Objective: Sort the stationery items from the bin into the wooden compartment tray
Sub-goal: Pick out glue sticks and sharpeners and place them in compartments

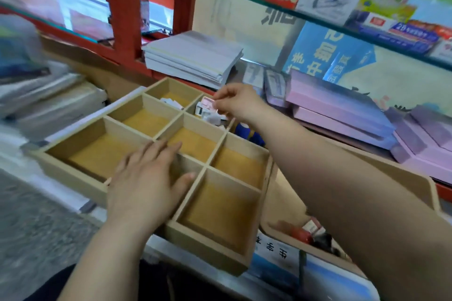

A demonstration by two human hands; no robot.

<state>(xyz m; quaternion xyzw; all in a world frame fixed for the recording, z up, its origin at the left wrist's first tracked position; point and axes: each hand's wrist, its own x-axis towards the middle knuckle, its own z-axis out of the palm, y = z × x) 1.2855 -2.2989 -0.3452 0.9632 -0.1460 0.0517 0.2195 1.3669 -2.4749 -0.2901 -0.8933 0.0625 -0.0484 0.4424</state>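
The wooden compartment tray (73, 171) lies in front of me with several square cells. My left hand (149, 178) rests flat, fingers straight, over the dividers near the tray's middle. My right hand (237, 101) reaches to the far right cell and pinches a small pink item (208, 102) above a pile of white and pink pieces (210, 115). A few white bits (171, 102) lie in the far middle cell. A blue item (247, 132) sits in the cell under my right wrist. The beige bin (425, 193) stands to the right, with red and dark items (310, 234) inside, partly hidden by my arm.
A stack of grey notebooks (193, 56) sits behind the tray. Pink and purple boxes (342, 110) lie at the right. A glass shelf (318, 17) with packaged goods hangs overhead. Red posts (122, 7) stand at the back. Wrapped paper stacks (49, 95) lie left.
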